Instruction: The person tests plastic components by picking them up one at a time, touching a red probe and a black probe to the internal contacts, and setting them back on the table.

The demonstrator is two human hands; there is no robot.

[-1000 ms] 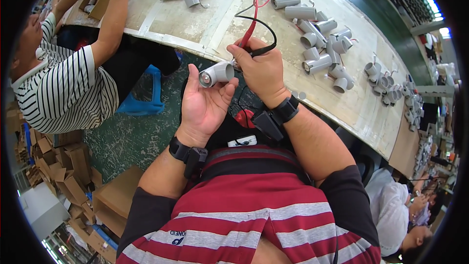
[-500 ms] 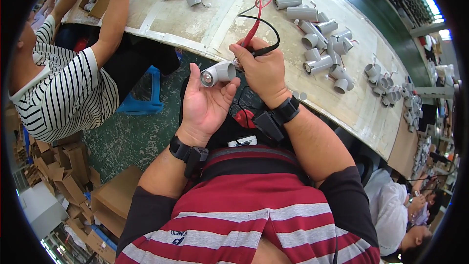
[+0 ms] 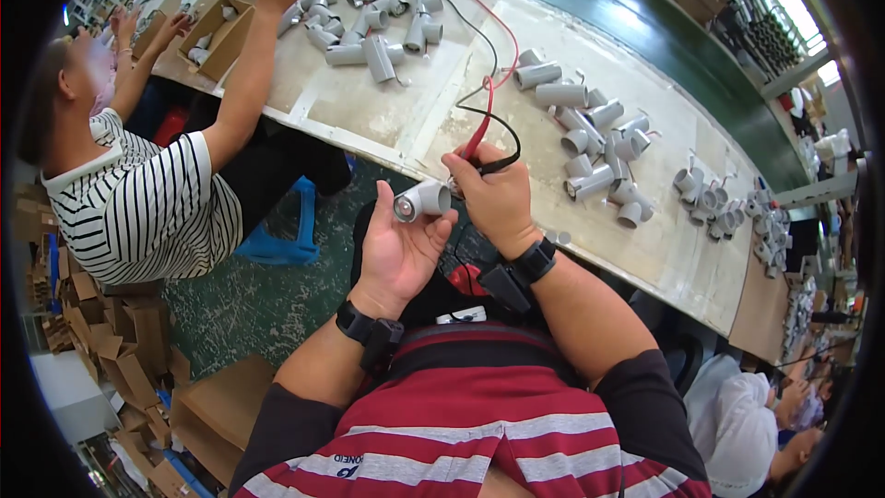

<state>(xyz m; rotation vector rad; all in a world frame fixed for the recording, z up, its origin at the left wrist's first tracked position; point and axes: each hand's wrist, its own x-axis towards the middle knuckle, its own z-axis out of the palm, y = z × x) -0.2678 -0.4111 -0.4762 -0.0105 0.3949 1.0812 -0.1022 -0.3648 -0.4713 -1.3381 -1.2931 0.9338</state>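
Grey cylindrical housing (image 3: 421, 200) rests across the fingers of the left hand (image 3: 398, 249), held just off the bench (image 3: 387, 124) edge with its lens end turned outward, leaving the rear end open to the probes. Right hand (image 3: 493, 198) pinches the red and black probes (image 3: 481, 143) against that rear end. More grey housings (image 3: 590, 129) lie loose on the bench within reach.

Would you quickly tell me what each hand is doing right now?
Left hand: closed around a small grey cylindrical fitting.
Right hand: closed on red and black test probes, tips at the fitting.
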